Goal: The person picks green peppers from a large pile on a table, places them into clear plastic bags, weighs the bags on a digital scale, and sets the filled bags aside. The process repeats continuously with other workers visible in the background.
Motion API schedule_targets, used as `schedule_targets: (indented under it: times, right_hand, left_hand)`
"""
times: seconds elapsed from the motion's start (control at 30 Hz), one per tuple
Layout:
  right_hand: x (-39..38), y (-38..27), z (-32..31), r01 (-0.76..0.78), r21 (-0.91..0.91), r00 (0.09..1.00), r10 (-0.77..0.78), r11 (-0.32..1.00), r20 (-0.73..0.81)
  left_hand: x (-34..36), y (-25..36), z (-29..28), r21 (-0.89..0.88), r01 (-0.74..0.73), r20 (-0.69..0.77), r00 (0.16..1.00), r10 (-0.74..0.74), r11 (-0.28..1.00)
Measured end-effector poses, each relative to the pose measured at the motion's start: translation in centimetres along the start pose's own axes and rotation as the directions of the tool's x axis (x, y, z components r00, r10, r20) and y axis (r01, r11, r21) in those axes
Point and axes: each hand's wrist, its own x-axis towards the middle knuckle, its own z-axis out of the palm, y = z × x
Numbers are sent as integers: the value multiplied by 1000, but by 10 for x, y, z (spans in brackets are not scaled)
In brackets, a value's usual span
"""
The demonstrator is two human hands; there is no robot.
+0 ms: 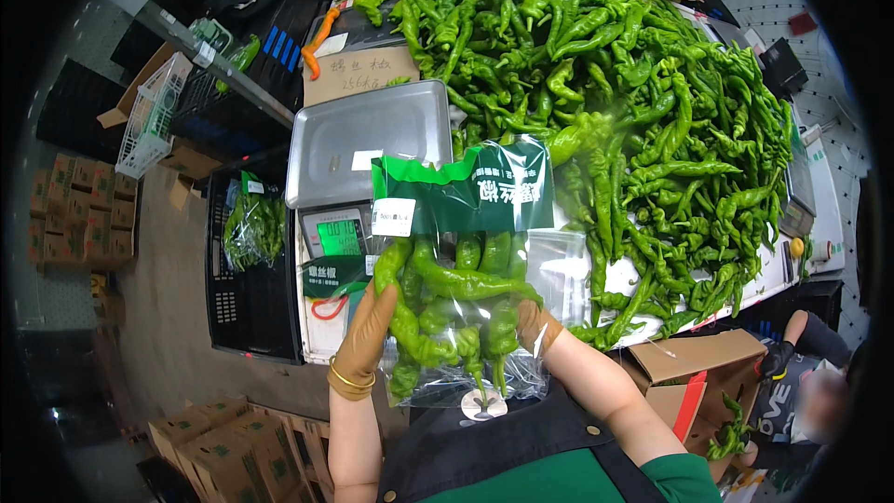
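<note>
A clear plastic bag with a green printed band (438,200) is held up in front of me, full of long, twisted green peppers. My left hand (366,340), in a tan glove, closes on its left edge. At its lower right edge my right hand (537,324), also gloved, grips it; some fingers are hidden by the bag. Just beyond the bag is the metal pan of a weighing scale (321,144), with a white label on it and a lit green display (336,237) below. Flat green-banded packaging (331,281) lies beside my left hand.
A large heap of loose green peppers (670,140) covers the table. On the left, a black crate (226,312) holds a bagged pack of peppers (251,228). An open cardboard box (694,359) stands at lower right, near another person. More people work at the far side.
</note>
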Motion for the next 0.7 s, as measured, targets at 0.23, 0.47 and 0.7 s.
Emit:
schedule_targets:
  times: [0.23,0.47,0.7]
  right_hand:
    - [10,0,6,-26,-15,995,24,1000,-98]
    - [63,-38,64,202,-776,845,-507,598,-171]
    - [66,-39,9,29,-863,841,-480,504,-252]
  left_hand:
    - [-4,-4,0,-190,44,-36,998,-52,981]
    - [-30,43,-52,72,-245,-476,843,249,967]
    - [-44,102,-231,749,236,-647,456,610,618]
